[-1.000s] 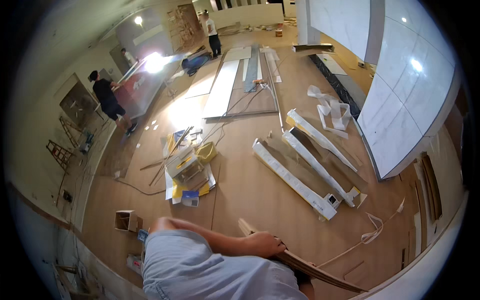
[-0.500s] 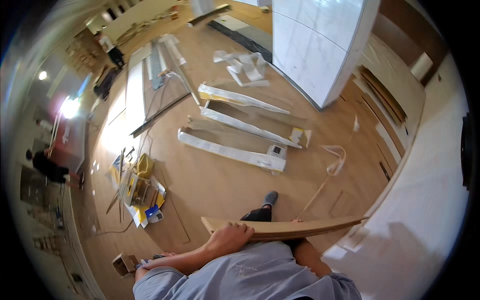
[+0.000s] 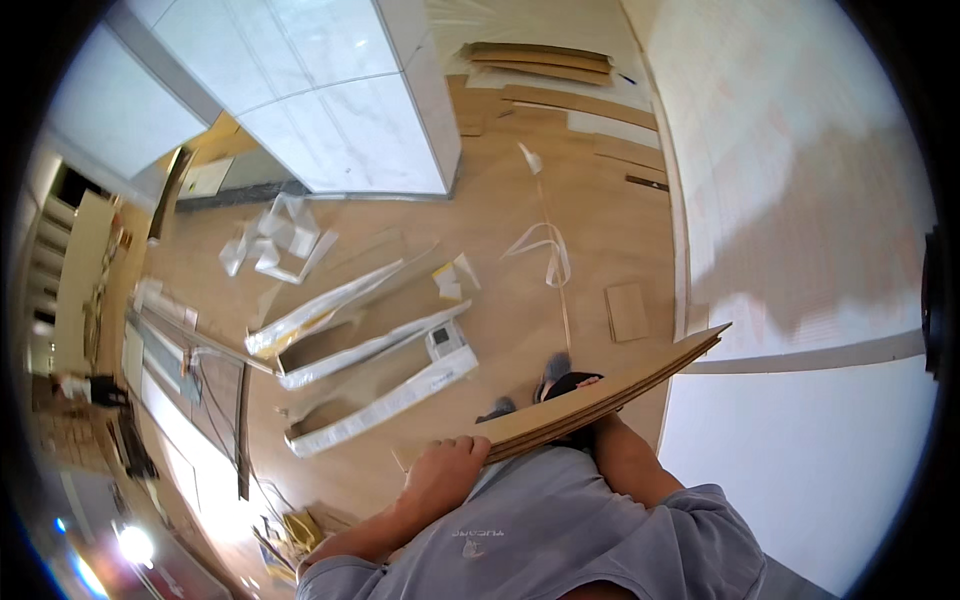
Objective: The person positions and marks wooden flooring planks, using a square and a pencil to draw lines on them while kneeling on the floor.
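Note:
A short stack of wooden floor planks [image 3: 610,400] lies across the front of my body, tilted up toward the right. My left hand [image 3: 448,470] is closed over its near-left end, fingers on the top board. My right forearm passes under the stack. Only the fingertips of my right hand [image 3: 589,381] show, curled over the far edge; the rest is hidden below the boards. My feet, in grey socks [image 3: 556,368], are partly visible beyond the planks.
Opened long white packages [image 3: 385,400] lie ahead on the left, with crumpled white wrapping [image 3: 280,235] beyond. A white-tiled pillar [image 3: 350,130] stands at the back. A pale wall [image 3: 800,200] runs along the right. Loose boards [image 3: 540,62] lie at the far end. Another person [image 3: 90,390] is far left.
My view has swung to the right, so the pillar and packages sit further left and more of the right wall shows. The planks stay in both hands, their right end now raised more.

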`<state>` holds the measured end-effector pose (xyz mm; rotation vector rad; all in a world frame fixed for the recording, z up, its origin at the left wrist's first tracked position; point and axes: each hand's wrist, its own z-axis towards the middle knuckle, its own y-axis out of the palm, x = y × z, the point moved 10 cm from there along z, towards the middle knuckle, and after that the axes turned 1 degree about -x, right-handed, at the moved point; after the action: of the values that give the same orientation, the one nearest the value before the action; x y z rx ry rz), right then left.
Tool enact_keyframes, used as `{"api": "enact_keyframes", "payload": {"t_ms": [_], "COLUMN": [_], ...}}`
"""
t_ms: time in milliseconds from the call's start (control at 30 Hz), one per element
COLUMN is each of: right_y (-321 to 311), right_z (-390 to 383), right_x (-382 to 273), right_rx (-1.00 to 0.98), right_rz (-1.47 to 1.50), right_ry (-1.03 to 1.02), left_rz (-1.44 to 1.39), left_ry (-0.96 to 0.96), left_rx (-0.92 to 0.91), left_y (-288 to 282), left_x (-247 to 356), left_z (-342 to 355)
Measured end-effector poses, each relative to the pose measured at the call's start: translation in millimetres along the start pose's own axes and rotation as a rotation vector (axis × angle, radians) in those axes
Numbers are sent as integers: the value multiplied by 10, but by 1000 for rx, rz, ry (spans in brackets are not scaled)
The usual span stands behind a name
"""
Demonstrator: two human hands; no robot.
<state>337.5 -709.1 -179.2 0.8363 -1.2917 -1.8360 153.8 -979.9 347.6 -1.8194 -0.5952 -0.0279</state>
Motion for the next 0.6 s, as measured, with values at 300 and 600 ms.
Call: {"api": "enact_keyframes", "payload": {"t_ms": [300,600], "right_y": [21,-1609], "right_z": [1981,3034], "right_x": [-78,-898], "right_rx": [135,299], "right_rz": [102,-937], "right_ry": [-64,10], "left_rz": [106,32], "left_ry": [4,-157], "left_rx": [-22,-31], "left_y": [-904,-1208], "left_x": [-322,-1186], "left_z": [1742,2888]}}
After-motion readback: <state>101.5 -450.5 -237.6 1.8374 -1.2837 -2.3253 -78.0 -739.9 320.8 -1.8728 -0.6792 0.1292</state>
